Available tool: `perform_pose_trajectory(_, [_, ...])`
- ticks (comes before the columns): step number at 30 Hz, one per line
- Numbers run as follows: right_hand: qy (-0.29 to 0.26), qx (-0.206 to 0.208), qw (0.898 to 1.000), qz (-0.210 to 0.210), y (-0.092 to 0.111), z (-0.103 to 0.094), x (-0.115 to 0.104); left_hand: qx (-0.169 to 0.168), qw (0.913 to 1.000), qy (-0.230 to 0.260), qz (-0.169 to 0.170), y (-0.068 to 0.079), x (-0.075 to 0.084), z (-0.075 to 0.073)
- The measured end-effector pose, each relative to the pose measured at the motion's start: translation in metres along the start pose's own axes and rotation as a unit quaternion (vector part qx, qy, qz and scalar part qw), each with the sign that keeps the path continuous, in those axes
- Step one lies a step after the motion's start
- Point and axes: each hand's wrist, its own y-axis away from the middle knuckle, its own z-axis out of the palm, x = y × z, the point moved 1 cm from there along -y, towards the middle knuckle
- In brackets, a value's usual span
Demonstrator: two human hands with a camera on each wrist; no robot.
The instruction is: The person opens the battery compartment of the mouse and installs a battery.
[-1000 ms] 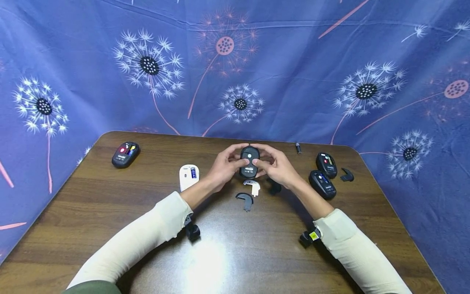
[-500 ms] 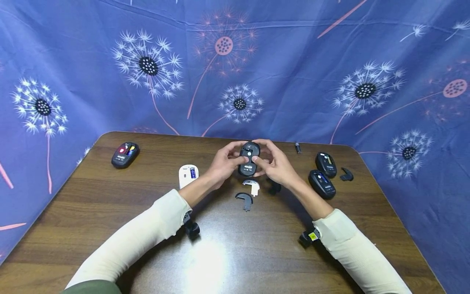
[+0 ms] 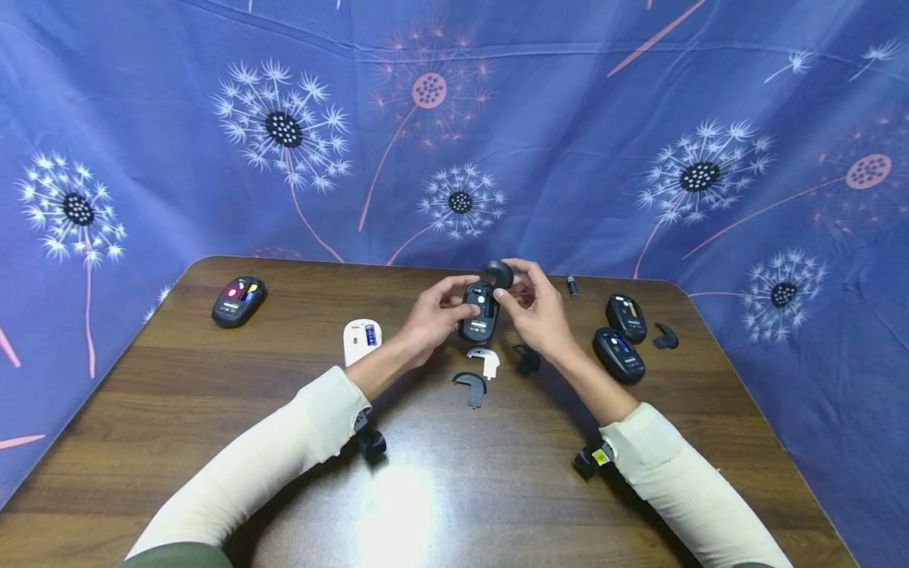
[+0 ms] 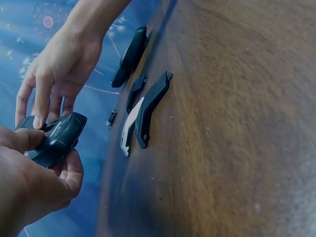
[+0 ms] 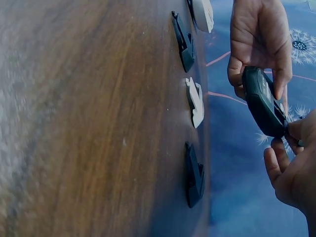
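Note:
In the head view my left hand [image 3: 435,319] holds a black computer mouse [image 3: 480,319] with its underside facing up. My thumb lies on its base, and a slot shows along the upper part. At the far end, my right hand [image 3: 541,312] pinches a dark curved battery cover [image 3: 500,274], tilted up off the mouse. The left wrist view shows the same mouse [image 4: 61,140] gripped from below, above the table. Below the hands lie three loose covers: a white cover [image 3: 486,361], a dark grey cover [image 3: 472,386] and a black cover [image 3: 527,360].
A white mouse [image 3: 362,339] lies left of my hands, partly behind the forearm. A black mouse [image 3: 239,301] sits at the far left. Two more black mice [image 3: 619,355] and a black cover [image 3: 666,336] lie right. A battery [image 3: 572,286] is near the back edge.
My right hand has lifted the battery cover away from the mouse's far end, up and to the right. The left hand keeps hold of the mouse, and its slot now shows.

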Motion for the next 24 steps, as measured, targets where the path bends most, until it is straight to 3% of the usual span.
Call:
perform_pose_trajectory(6, [-0.028,0.0,1.0,0.007,0.001,-0.004,0.0,-0.008,0.9999,-0.002,-0.01,0.001,-0.006,0.0])
perform_pose_trajectory(14, [0.009,-0.031,0.999,0.03,0.004,-0.022,0.009,-0.01,0.9998,0.0,-0.017,0.003,-0.008,-0.001])
perform_pose_trajectory(18, [0.043,-0.062,0.994,0.078,0.008,-0.028,0.022,-0.009,0.9994,0.002,-0.034,0.005,-0.011,-0.003])
perform_pose_trajectory(24, [0.068,-0.136,0.974,0.167,0.012,-0.028,0.038,-0.017,0.9988,0.004,-0.046,0.005,-0.015,0.0])
